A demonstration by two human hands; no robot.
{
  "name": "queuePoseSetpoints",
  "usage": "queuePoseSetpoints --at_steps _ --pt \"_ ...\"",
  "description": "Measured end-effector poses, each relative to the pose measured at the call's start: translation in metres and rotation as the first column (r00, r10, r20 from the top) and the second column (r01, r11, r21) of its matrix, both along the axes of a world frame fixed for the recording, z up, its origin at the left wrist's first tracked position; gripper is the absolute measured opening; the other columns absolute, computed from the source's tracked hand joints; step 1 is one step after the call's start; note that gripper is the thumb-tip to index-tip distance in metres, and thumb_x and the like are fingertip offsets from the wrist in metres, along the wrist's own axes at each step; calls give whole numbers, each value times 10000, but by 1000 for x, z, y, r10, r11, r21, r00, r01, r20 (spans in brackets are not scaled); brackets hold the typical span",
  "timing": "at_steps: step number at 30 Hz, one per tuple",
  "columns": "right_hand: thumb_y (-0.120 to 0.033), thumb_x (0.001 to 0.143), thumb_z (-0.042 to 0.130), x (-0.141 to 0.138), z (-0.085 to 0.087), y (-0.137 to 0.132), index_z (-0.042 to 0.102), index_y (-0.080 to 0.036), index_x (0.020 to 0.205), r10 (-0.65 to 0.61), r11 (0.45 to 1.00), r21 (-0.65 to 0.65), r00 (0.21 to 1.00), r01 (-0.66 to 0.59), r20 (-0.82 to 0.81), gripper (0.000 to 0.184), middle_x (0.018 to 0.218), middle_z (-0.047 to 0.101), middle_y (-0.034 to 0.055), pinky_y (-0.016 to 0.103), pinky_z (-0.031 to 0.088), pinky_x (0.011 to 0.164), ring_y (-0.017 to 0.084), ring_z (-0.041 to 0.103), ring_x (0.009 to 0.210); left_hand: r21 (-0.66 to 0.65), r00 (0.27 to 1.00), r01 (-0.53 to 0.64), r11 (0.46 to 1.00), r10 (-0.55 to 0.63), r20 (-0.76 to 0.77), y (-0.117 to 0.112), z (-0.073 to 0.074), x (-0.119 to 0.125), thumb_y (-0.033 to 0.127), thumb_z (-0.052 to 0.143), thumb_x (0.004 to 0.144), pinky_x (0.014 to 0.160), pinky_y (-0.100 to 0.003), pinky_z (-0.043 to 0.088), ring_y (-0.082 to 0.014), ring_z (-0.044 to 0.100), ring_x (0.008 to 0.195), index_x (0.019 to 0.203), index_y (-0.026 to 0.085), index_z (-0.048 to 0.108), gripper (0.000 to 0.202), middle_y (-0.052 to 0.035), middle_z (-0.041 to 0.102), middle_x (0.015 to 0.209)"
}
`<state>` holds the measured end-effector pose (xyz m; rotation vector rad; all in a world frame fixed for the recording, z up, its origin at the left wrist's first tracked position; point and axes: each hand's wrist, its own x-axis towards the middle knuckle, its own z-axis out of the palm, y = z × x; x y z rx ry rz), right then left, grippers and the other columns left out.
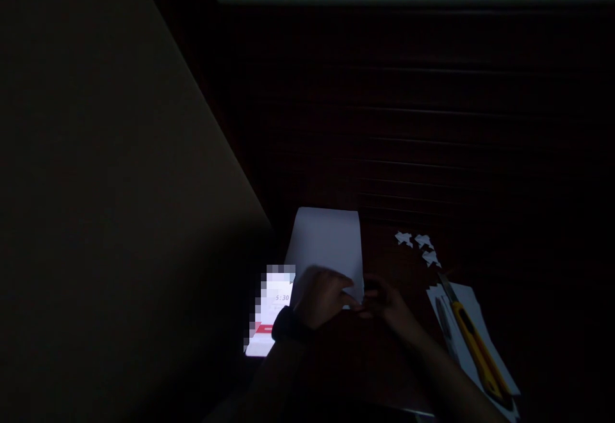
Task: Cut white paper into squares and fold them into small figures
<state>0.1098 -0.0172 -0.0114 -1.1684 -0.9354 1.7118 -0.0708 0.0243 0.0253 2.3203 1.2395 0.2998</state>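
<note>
The scene is very dark. A white sheet of paper (327, 242) lies on a dark reddish table (403, 269). My left hand (321, 296), with a dark band at the wrist, rests on the sheet's near edge, fingers curled over it. My right hand (388, 304) is just right of the sheet's near right corner, fingers bent and touching that corner. Whether it pinches the paper is too dim to tell.
A lit phone (270, 313) lies left of my left wrist. Three small white folded paper pieces (418, 247) sit to the right. A yellow utility knife (473, 340) lies on another white sheet (473, 307) at the near right. A large pale surface (96, 186) fills the left.
</note>
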Motion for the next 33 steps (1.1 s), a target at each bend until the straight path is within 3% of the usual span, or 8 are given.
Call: queuePoseSetpoints --at_steps 5,9,17,21,24,29,31,33 --pt "-409 703 666 -2 0 0 395 -199 1202 -44 999 10 998 44 53 606 827 632 48 411 556 637 228 665 705 52 1000 16 999 -16 -8 -1 4 4 406 633 737 635 -244 347 -157 602 714 729 215 679 197 3 680 729" --pt "-429 696 667 -3 -3 1 375 -199 1187 -41 999 3 997 40 62 616 816 628 42 391 560 614 216 667 663 38 999 18 999 -19 28 -1 1 6 342 531 830 634 -237 359 -144 607 712 800 221 688 201 -7 691 759" --pt "-431 724 640 -5 -8 1 393 -218 1074 -95 995 42 989 91 111 479 757 601 3 306 541 488 175 642 559 128 997 -62 990 68 -41 -6 6 8 256 451 857 622 -272 363 -155 598 647 719 192 685 279 -31 685 713" --pt "-502 764 555 -7 -7 1 484 -205 972 -103 992 90 968 84 230 370 552 520 -56 171 359 286 99 491 364 232 989 -91 968 115 -90 -11 14 12 286 419 871 628 -296 362 -171 586 637 695 182 666 320 -48 669 699" --pt "-559 792 468 -9 -8 1 529 -183 757 -126 991 81 958 108 258 383 437 410 -78 149 209 262 55 323 296 321 983 -87 943 134 -125 -19 18 16 260 405 876 664 -327 370 -186 580 652 699 176 646 311 -60 653 685" --pt "-672 761 371 -14 -5 8 370 -204 463 -98 994 -10 946 107 308 555 352 323 -63 192 160 289 57 264 280 383 990 -79 920 119 -82 -36 21 25 204 382 884 741 -361 390 -196 579 723 737 163 628 289 -78 645 730" --pt "-684 755 353 -17 -1 17 387 -203 457 -80 997 10 910 83 407 567 365 363 -46 203 198 302 68 300 291 394 992 -88 915 115 -43 -44 21 25 186 380 882 760 -365 402 -196 581 753 778 160 630 272 -86 645 764" --pt "-664 749 389 -20 4 30 452 -188 476 -75 996 74 809 40 583 552 396 431 -23 207 247 334 82 367 326 415 993 -106 903 122 -11 -55 20 22 163 391 873 784 -373 410 -203 584 807 845 160 629 240 -92 648 833"
